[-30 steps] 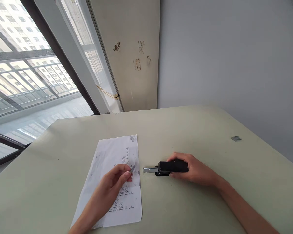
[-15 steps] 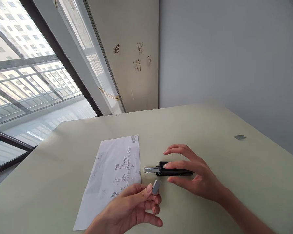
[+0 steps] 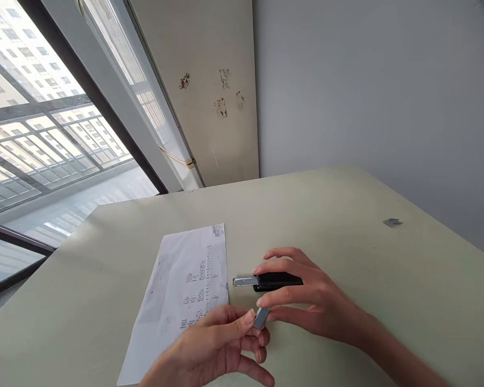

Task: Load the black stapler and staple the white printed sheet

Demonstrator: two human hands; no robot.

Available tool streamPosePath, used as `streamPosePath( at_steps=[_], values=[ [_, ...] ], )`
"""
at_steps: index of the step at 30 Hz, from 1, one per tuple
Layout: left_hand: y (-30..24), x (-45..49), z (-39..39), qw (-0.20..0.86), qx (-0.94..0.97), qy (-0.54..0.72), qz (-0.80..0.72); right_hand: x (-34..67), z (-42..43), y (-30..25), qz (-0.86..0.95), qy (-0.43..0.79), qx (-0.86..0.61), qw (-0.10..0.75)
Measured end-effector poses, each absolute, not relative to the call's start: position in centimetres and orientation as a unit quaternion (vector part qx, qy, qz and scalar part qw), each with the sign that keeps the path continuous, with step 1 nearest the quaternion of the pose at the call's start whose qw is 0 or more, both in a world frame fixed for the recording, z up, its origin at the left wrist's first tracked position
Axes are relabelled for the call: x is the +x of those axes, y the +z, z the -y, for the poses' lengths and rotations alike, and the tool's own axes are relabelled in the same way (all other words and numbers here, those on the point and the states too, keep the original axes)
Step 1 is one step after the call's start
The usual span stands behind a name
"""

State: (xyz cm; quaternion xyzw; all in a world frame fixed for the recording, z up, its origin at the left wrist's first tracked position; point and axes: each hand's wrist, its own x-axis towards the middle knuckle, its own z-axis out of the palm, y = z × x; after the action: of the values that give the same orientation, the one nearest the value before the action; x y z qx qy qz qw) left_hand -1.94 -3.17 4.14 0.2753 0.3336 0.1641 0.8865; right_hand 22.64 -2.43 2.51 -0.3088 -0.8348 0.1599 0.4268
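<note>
A short grey strip of staples (image 3: 261, 318) is pinched between the thumb and fingers of my left hand (image 3: 221, 344), low in the middle of the view. My right hand (image 3: 306, 295) has come to the strip's upper end. Its thumb and a fingertip are at that end, one on either side, while the other fingers stay spread above. Just behind lies a black stapler (image 3: 276, 280) on the table, its metal staple channel (image 3: 245, 281) sticking out to the left. The right hand partly hides the stapler's body.
Printed white sheets of paper (image 3: 177, 279) lie left of the stapler, partly under my left forearm. A small grey scrap (image 3: 392, 222) rests on the pale table (image 3: 326, 209) at the far right. A wall stands behind, and a window is at left.
My right hand has moved left and down from above the stapler to the strip of staples. The left hand still holds the strip. The view has shifted slightly.
</note>
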Motion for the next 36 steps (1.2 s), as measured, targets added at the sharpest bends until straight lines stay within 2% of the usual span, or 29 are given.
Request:
streamPosePath(
  at_steps=[4,6,8,11,16,28,36],
  values=[
    [4.8,-2.3,3.2,0.842,0.370,0.147,-0.364,22.6,2.4,2.4,0.830,0.177,-0.312,0.428],
    [5.5,-2.6,3.1,0.746,0.502,0.147,-0.412,22.6,2.4,2.3,0.822,0.185,-0.313,0.439],
    [6.0,-3.0,3.1,0.600,0.629,0.162,-0.466,22.6,2.4,2.3,0.814,0.188,-0.313,0.451],
    [5.8,-3.5,3.3,0.424,0.734,0.194,-0.493,22.5,2.4,2.3,0.808,0.191,-0.313,0.461],
    [4.6,-3.6,3.8,0.278,0.819,0.224,-0.450,22.3,2.3,2.1,0.803,0.198,-0.315,0.466],
    [4.2,-2.5,2.7,0.143,0.874,0.284,-0.369,22.2,2.3,2.1,0.797,0.185,-0.322,0.476],
    [3.7,-2.5,2.2,0.119,0.882,0.305,-0.339,22.0,2.2,1.8,0.795,0.180,-0.324,0.480]
  ],
)
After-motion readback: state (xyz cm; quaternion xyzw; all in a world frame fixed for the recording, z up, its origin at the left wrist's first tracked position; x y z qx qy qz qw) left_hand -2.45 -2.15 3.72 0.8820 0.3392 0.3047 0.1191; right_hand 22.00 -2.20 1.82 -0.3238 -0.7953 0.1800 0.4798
